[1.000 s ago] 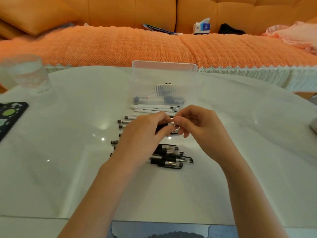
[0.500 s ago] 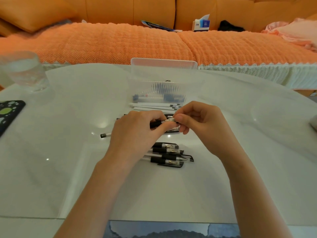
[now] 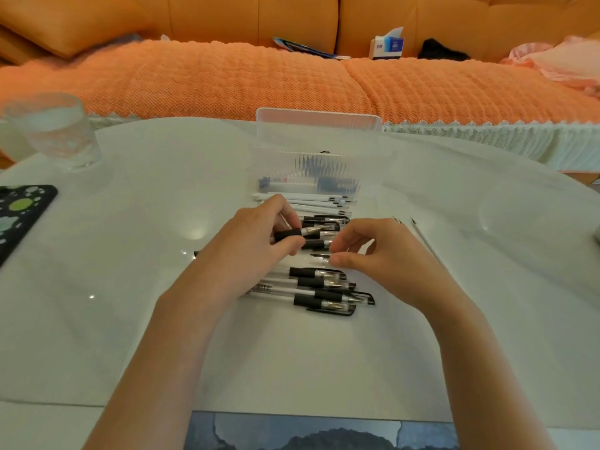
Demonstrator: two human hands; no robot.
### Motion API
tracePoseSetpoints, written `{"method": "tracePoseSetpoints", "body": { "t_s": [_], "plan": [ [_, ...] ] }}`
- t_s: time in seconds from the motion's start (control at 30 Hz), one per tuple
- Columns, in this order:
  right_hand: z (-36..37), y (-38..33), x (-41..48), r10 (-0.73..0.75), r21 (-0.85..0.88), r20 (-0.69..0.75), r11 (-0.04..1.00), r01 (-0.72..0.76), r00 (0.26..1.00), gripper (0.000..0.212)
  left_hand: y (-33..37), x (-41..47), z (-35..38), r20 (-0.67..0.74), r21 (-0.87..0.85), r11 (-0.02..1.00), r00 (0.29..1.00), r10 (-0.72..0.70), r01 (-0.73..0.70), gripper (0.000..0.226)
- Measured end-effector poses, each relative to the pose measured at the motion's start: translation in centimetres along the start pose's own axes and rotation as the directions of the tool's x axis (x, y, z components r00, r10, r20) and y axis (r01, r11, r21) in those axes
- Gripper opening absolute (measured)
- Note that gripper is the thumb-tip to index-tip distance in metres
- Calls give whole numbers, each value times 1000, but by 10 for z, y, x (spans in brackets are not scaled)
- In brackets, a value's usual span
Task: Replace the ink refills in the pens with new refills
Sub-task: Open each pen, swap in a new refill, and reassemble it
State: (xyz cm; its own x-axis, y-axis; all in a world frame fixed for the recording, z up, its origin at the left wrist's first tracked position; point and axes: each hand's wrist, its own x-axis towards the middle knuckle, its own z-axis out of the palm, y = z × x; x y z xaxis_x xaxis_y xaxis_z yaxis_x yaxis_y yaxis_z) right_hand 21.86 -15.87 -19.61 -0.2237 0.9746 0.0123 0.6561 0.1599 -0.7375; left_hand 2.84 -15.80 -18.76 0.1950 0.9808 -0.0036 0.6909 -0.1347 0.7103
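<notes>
My left hand point(image 3: 250, 251) grips a pen point(image 3: 287, 235) by its black grip, with the silver tip pointing right. My right hand point(image 3: 386, 254) hovers just right of that tip with its fingers loosely curled and nothing visibly in them. Its thumb tip lies next to a small clear piece point(image 3: 319, 262) on the table. Several capped black-and-clear pens point(image 3: 324, 289) lie in a pile below the hands, and more pens point(image 3: 324, 220) lie behind them. Several white refills point(image 3: 305, 203) sit in front of a clear plastic box point(image 3: 318, 125). Two thin refills point(image 3: 422, 237) lie apart at the right.
A glass of water point(image 3: 55, 131) stands at the far left of the white table point(image 3: 130, 319). A dark patterned phone case point(image 3: 19, 212) lies at the left edge. An orange sofa point(image 3: 227, 79) with a tissue box point(image 3: 386, 43) runs behind the table.
My right hand has let go of the pen's tip and drawn a little to the right. My left hand still grips the pen, now lower over the row of pens.
</notes>
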Motion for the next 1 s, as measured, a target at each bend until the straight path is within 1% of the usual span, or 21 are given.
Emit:
{"method": "tracePoseSetpoints", "body": {
  "t_s": [0.07, 0.17, 0.23, 0.33, 0.47, 0.6, 0.73, 0.8, 0.87, 0.93, 1.0],
  "plan": [
    [-1, -3, 0, -12, 13, -37, 1000, 13, 999, 7, -1, 0, 0, -11, -12, 1000, 1000, 12, -12, 14],
    [-3, -6, 1, -22, 92, -107, 995, 32, 994, 11, 1, 0, 0, -23, -24, 998, 998, 57, -57, 14],
    [-1, -8, 2, -17, 131, -99, 991, 30, 995, 14, 3, 0, 1, -34, -34, 996, 996, 85, -86, 13],
    [2, -13, 3, -40, 151, -54, 987, 48, 998, 9, 6, 0, 1, -42, -39, 993, 993, 113, -115, 12],
    [1, -15, 2, -55, 139, -66, 988, 64, 996, 7, 7, 0, 1, -38, -65, 990, 991, 125, -128, 11],
    [-1, -15, 1, -60, 120, -61, 991, 67, 996, 7, 7, -1, -1, -30, -54, 991, 992, 124, -125, 2],
    [-2, -14, 1, -55, 139, -67, 988, 64, 996, 5, 8, -2, -1, -26, -41, 993, 993, 113, -114, 9],
    [-3, -12, 1, -45, 160, -80, 985, 58, 996, 3, 9, -2, -1, -34, -20, 994, 994, 107, -107, 22],
    [-3, -9, 2, -39, 160, -93, 986, 54, 995, 2, 9, -1, -1, -55, 6, 994, 992, 111, -111, 28],
    [-3, -8, 2, -40, 155, -101, 986, 56, 994, 1, 7, 0, -1, -72, -2, 995, 993, 99, -99, 26],
    [-3, -7, 2, -42, 158, -113, 986, 60, 993, 1, 6, -1, -2, -63, -20, 996, 994, 90, -92, 18]
  ]
}}
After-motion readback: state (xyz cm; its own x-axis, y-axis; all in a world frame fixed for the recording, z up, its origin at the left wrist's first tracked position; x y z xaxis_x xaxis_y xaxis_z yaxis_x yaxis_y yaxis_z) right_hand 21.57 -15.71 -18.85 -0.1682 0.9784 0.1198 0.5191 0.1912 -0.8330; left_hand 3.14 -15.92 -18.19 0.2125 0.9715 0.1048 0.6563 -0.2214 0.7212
